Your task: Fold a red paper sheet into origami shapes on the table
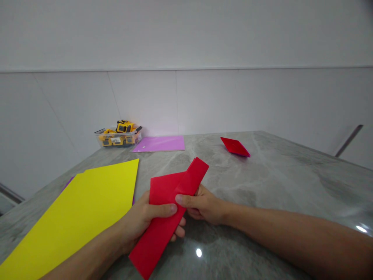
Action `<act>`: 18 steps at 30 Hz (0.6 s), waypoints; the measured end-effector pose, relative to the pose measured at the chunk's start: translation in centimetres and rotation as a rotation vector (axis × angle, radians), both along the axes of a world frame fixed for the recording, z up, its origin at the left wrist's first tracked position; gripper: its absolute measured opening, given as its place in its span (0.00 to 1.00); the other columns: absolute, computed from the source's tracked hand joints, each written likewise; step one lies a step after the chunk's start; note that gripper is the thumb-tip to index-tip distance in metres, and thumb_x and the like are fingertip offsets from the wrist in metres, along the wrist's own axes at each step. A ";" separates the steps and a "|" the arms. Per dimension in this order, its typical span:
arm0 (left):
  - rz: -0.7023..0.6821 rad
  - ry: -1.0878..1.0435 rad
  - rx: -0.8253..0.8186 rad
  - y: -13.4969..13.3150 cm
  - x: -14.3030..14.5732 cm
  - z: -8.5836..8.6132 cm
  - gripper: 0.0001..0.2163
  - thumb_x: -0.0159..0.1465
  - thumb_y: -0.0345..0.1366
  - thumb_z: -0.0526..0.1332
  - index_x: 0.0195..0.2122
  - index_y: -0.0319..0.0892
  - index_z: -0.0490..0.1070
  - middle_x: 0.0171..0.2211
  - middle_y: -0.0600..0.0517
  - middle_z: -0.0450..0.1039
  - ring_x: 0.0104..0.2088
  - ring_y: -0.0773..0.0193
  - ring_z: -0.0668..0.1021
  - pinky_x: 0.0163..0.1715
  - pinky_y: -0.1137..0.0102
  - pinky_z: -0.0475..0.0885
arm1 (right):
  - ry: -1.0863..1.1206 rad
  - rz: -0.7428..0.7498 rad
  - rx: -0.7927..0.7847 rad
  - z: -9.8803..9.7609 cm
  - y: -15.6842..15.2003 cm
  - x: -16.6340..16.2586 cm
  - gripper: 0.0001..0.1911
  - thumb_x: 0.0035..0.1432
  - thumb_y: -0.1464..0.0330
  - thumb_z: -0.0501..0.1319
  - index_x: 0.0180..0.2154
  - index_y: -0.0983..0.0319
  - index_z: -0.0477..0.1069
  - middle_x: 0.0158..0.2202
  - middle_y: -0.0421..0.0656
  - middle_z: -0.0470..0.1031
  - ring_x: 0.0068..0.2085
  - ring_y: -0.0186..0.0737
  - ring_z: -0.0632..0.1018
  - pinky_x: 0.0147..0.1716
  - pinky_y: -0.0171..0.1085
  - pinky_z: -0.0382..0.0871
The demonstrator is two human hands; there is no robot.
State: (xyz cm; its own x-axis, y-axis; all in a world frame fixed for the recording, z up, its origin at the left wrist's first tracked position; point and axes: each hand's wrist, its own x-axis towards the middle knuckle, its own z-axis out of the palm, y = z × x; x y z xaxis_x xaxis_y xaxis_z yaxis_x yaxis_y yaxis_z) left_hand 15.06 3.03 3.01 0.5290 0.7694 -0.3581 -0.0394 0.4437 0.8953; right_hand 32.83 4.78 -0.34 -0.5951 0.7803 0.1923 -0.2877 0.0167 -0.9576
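A folded sheet of red paper (167,190) is held above the table between both hands, with a long folded strip running slantwise from lower left to upper right. My left hand (148,214) grips it from the left, thumb flat on the front and fingertips showing past the lower right edge. From the right, my right hand (204,204) pinches the strip's edge, its thumb on the front close to the left thumb and the other fingers behind. The paper hides part of the left fingers.
Large yellow sheets (96,202) lie at the left over something purple. Farther back are a clear plastic box (135,137) of yellow toy vehicles, a stack of lilac paper (163,144) and a folded red paper piece (235,147). A white wall (210,101) stands behind the grey marbled table (279,186).
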 end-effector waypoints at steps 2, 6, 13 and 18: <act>0.011 0.008 0.024 0.0 0.0 -0.1 0.14 0.54 0.37 0.69 0.38 0.34 0.75 0.30 0.42 0.79 0.27 0.58 0.81 0.25 0.71 0.75 | -0.005 0.027 -0.015 0.1 0.0 0.0 0.24 0.51 0.53 0.65 0.20 0.62 0.59 0.12 0.30 0.55 0.11 0.22 0.53 0.09 0.28 0.42; 0.031 0.059 0.075 0.0 0.0 -0.2 0.14 0.54 0.39 0.69 0.38 0.35 0.75 0.30 0.42 0.80 0.25 0.60 0.80 0.26 0.71 0.75 | -0.005 0.040 0.009 0.3 -0.1 0.0 0.24 0.50 0.51 0.65 0.21 0.62 0.60 0.12 0.29 0.54 0.12 0.22 0.53 0.10 0.29 0.41; 0.033 0.050 0.076 -0.2 0.0 0.3 0.14 0.52 0.39 0.70 0.37 0.37 0.76 0.31 0.44 0.79 0.28 0.59 0.81 0.28 0.70 0.75 | -0.001 0.030 0.027 0.2 -0.2 0.1 0.24 0.52 0.51 0.63 0.22 0.62 0.60 0.12 0.29 0.53 0.12 0.22 0.52 0.10 0.29 0.40; 0.036 0.044 0.087 -0.1 -0.1 0.0 0.13 0.53 0.39 0.70 0.36 0.37 0.75 0.30 0.45 0.79 0.27 0.59 0.81 0.28 0.70 0.75 | -0.007 -0.042 -0.056 0.5 -0.2 0.3 0.24 0.49 0.52 0.65 0.22 0.62 0.59 0.10 0.28 0.52 0.11 0.23 0.50 0.09 0.29 0.40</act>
